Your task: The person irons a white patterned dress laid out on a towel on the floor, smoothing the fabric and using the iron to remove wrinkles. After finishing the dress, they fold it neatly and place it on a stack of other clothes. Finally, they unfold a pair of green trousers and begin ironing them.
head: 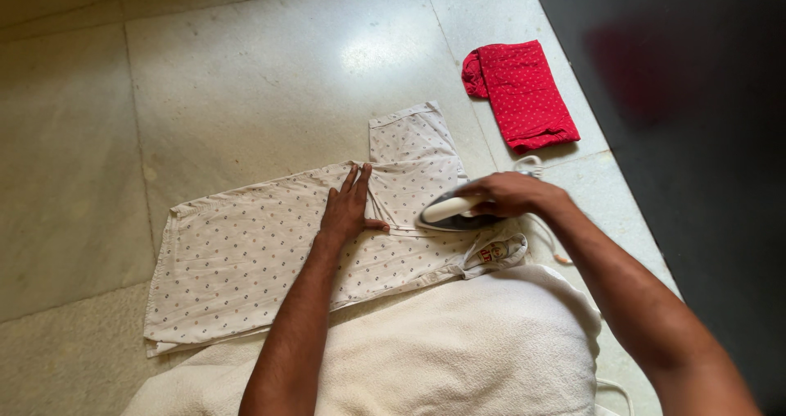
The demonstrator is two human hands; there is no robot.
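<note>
Left hand flat, fingers spread, pressing shirt on floor; right hand clamped on iron, seemingly resting on shirt.

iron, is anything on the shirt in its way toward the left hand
Nothing visible lies between them. The iron, gripped by the right hand, sits on the white dotted shirt, and only flat cloth separates it from the left hand pressing the fabric. The folded red cloth lies apart on the floor.

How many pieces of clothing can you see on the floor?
2. A white dotted shirt lies spread flat under the left hand and the iron. A folded red dotted garment lies apart, upper right. The towel could hide more.
</note>
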